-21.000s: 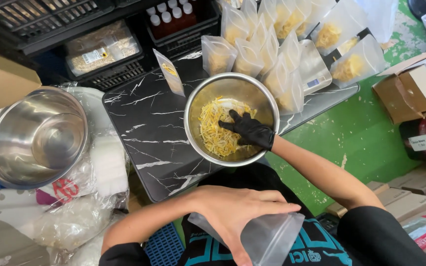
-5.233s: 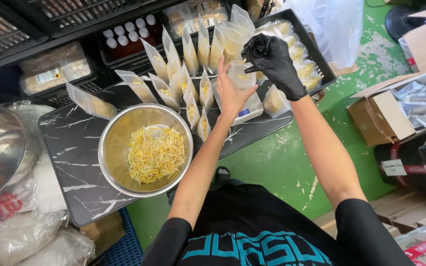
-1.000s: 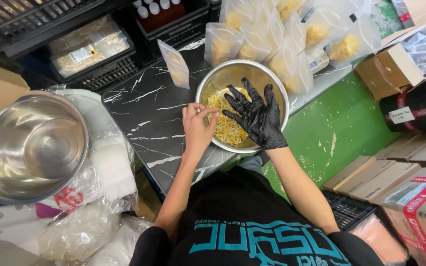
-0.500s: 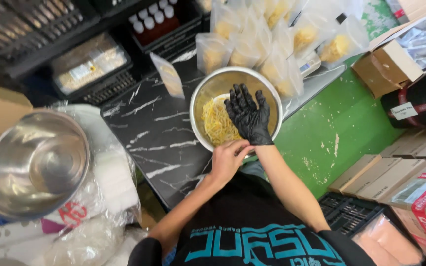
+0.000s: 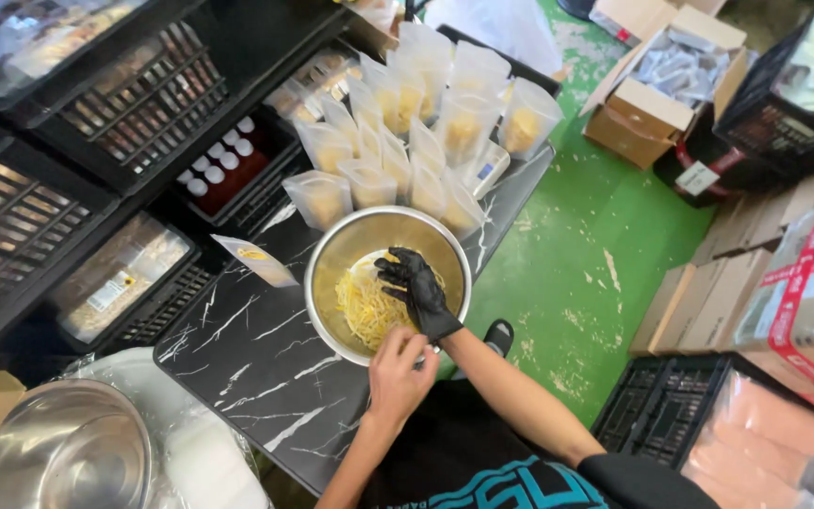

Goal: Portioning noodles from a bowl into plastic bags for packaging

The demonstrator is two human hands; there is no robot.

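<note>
Left hand (image 5: 398, 372) has dropped from mid-bowl to the near rim of the bowl (image 5: 332, 254), fingers curled on it, steadying it on the table (image 5: 247, 368) while gloved right hand (image 5: 416, 287) claws the noodles (image 5: 365, 306), fingers spread.

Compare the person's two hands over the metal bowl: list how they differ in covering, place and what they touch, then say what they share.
The right hand wears a black glove; the left hand is bare. The right hand reaches down inside the metal bowl, fingers on the yellow shredded food; the left hand sits at the bowl's near rim, by the right wrist, outside the food. The right hand's fingers are spread; the left hand's are curled. Both hover close together at the same bowl.
</note>
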